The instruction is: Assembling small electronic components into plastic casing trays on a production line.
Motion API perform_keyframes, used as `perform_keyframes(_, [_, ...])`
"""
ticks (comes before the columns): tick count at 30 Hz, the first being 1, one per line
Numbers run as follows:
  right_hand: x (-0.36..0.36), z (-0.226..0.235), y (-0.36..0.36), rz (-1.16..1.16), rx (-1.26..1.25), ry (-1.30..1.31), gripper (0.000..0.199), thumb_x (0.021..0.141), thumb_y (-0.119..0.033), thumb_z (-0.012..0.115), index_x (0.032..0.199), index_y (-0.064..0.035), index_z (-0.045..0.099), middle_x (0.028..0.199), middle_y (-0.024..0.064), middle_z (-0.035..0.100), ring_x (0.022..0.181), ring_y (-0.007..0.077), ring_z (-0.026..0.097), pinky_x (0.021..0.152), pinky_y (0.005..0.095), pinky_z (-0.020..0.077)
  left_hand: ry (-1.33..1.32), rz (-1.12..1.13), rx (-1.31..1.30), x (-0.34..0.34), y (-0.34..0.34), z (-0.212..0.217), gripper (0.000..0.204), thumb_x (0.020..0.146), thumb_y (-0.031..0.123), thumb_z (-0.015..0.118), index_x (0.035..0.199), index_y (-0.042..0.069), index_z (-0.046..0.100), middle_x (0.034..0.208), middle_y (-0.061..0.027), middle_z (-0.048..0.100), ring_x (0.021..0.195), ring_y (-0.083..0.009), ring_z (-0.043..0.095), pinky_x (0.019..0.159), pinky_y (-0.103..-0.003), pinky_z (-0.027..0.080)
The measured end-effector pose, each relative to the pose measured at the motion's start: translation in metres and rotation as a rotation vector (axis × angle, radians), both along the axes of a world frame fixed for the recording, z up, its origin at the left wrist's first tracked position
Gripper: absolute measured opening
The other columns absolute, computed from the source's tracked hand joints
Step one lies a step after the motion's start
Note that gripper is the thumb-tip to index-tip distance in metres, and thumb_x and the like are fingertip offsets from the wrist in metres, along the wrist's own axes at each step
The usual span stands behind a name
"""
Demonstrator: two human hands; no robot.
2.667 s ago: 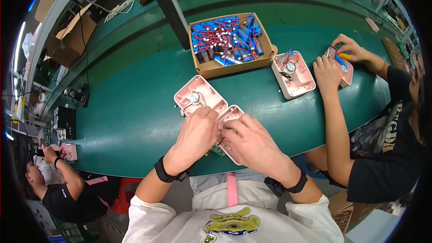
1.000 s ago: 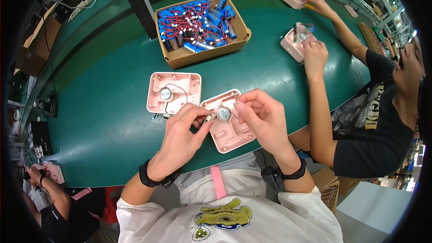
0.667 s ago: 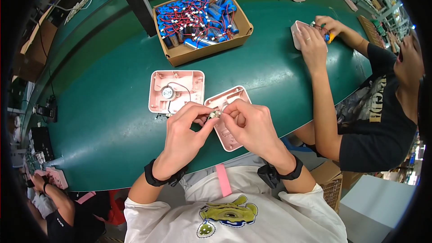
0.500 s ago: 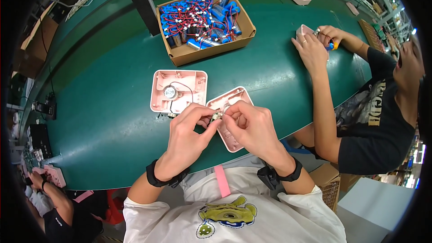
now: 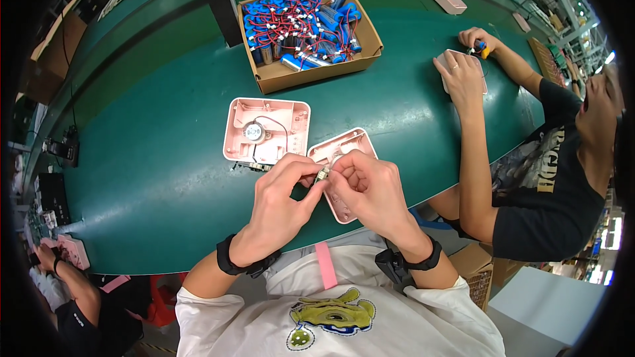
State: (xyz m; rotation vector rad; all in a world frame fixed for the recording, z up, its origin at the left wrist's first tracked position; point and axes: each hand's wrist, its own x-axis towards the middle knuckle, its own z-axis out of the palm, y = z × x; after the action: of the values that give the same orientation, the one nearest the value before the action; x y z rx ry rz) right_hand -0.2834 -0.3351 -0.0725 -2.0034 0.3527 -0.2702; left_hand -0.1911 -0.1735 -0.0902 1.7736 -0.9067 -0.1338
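Observation:
My left hand (image 5: pixel 281 198) pinches a small pale green circuit board (image 5: pixel 322 175) between thumb and fingers. My right hand (image 5: pixel 372 188) is closed at the board's right edge, its fingertips hiding whatever small part they grip. Both hands hover over a pink rounded housing half (image 5: pixel 342 213), which lies tilted on the bench and is partly covered by them. Left of it sits a wider open pink housing (image 5: pixel 231 138), holding a round silver component (image 5: pixel 254 132) with a dark wire. Another small board (image 5: pixel 258 167) shows at that housing's near edge, beside my left fingers.
Behind the housings, a cardboard box (image 5: pixel 317 79) holds many blue battery packs with red and black leads. A dark post (image 5: pixel 220 6) rises beside it. At right, a co-worker's hands (image 5: pixel 463 76) work over a pink housing on the green bench (image 5: pixel 152 178).
My hands keep their pinch at the board, which now shows more between the fingertips. The co-worker's far hand has lifted away from their housing with a blue and yellow item.

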Motion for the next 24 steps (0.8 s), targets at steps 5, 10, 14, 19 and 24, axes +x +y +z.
perform_keyframes(5, [0.001, -0.001, 0.002, -0.012, -0.027, -0.062, 0.008, 0.094, -0.002, 0.072, 0.092, 0.0044, 0.068, 0.071, 0.0072, 0.068, 0.055, 0.0056, 0.060, 0.050, 0.0250, 0.0464, 0.004, -0.018, -0.016, 0.001, 0.001, 0.000, 0.024, 0.081, -0.004, 0.085, 0.101, -0.005, 0.072, 0.101, -0.0119, 0.072, 0.080, -0.0199, 0.070, 0.072, -0.031, 0.057])
perform_keyframes(10, [0.002, 0.003, 0.002, 0.026, -0.196, -0.043, 0.007, 0.094, -0.003, 0.072, 0.096, 0.0039, 0.070, 0.076, 0.0124, 0.071, 0.057, 0.0156, 0.065, 0.055, 0.0306, 0.0510, 0.027, -0.017, -0.016, 0.003, 0.001, -0.001, 0.023, 0.082, -0.004, 0.084, 0.102, -0.005, 0.073, 0.100, -0.0121, 0.072, 0.080, -0.0201, 0.070, 0.072, -0.030, 0.057])
perform_keyframes(14, [0.013, 0.025, -0.027, 0.120, -0.359, -0.085, 0.010, 0.094, -0.006, 0.072, 0.099, 0.0027, 0.073, 0.080, 0.0160, 0.072, 0.062, 0.0230, 0.068, 0.060, 0.0345, 0.0535, 0.021, -0.007, -0.026, 0.001, 0.000, -0.002, 0.023, 0.083, -0.004, 0.083, 0.103, -0.005, 0.073, 0.100, -0.0122, 0.071, 0.079, -0.0192, 0.070, 0.071, -0.030, 0.057])
perform_keyframes(19, [0.073, 0.049, -0.103, -0.090, -0.617, -0.121, 0.020, 0.093, -0.014, 0.075, 0.105, 0.0015, 0.077, 0.091, 0.0154, 0.077, 0.064, 0.0204, 0.068, 0.062, 0.0329, 0.0544, 0.039, -0.035, -0.023, 0.000, 0.001, 0.000, 0.022, 0.085, -0.004, 0.082, 0.105, -0.006, 0.073, 0.101, -0.0120, 0.072, 0.080, -0.0168, 0.070, 0.070, -0.028, 0.058])
perform_keyframes(24, [0.124, 0.031, -0.124, -0.072, -0.343, -0.091, 0.022, 0.091, -0.015, 0.078, 0.105, 0.0027, 0.077, 0.089, 0.0093, 0.078, 0.064, 0.0126, 0.066, 0.060, 0.0298, 0.0533, 0.153, -0.062, -0.036, 0.004, 0.003, -0.001, 0.019, 0.088, -0.002, 0.080, 0.105, -0.006, 0.072, 0.098, -0.0114, 0.070, 0.077, -0.0179, 0.072, 0.070, -0.030, 0.060])
